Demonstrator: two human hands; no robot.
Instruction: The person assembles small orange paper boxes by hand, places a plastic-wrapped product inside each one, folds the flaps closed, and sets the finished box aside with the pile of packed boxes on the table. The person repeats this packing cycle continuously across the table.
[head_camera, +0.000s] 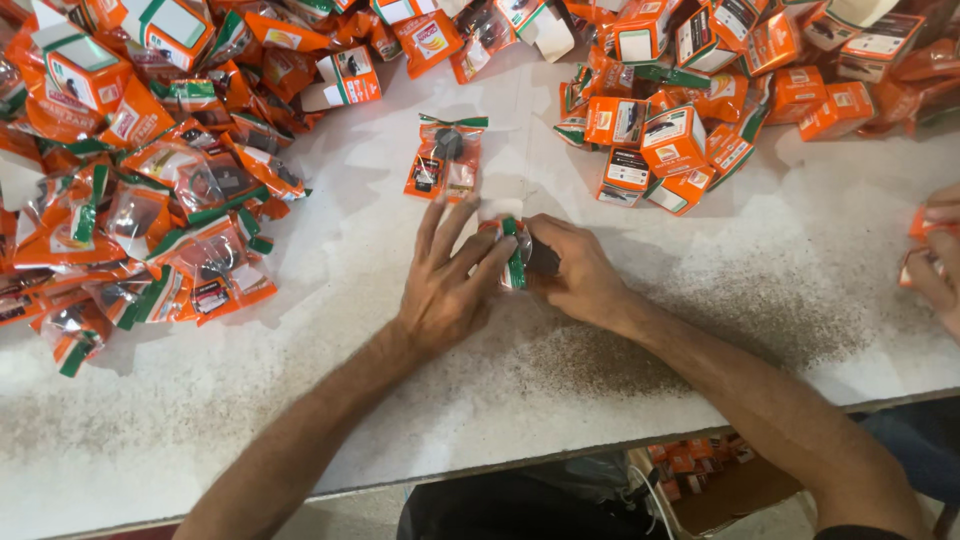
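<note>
**Ana:** White and speckled with dark wear, the counter (420, 400) fills nearly the whole view. What sits on it?

**Ben:** Largest first: a heap of clear pouches with orange and green print (140, 200) spreads over the far left, and a pile of small orange cartons (680, 110) mixed with more pouches runs along the far right. Between them one filled pouch (446, 158) lies alone, just beyond the fingers.

**Ana:** And the hands?

**Ben:** They meet at the middle of the counter. The left hand (447, 285) lies with fingers spread, its fingertips pressing the small pouch (514, 252) down. The right hand (580, 275) is curled around the pouch's other side, over a dark part (543, 260) at its mouth. Whether that part is fully inside cannot be told.

**Ana:** How should this be done well?

**Ben:** Judging by the pose, the left fingers ought to keep the film flat and the opening steady while the right guides the dark part straight, so the thin plastic neither wrinkles nor splits at its green edge.

**Ana:** Anyone else nearby?

**Ben:** At the right edge another person's hand (940, 265) holds something orange. Below the near edge of the counter, a box of more orange packs (700, 470) shows.
</note>
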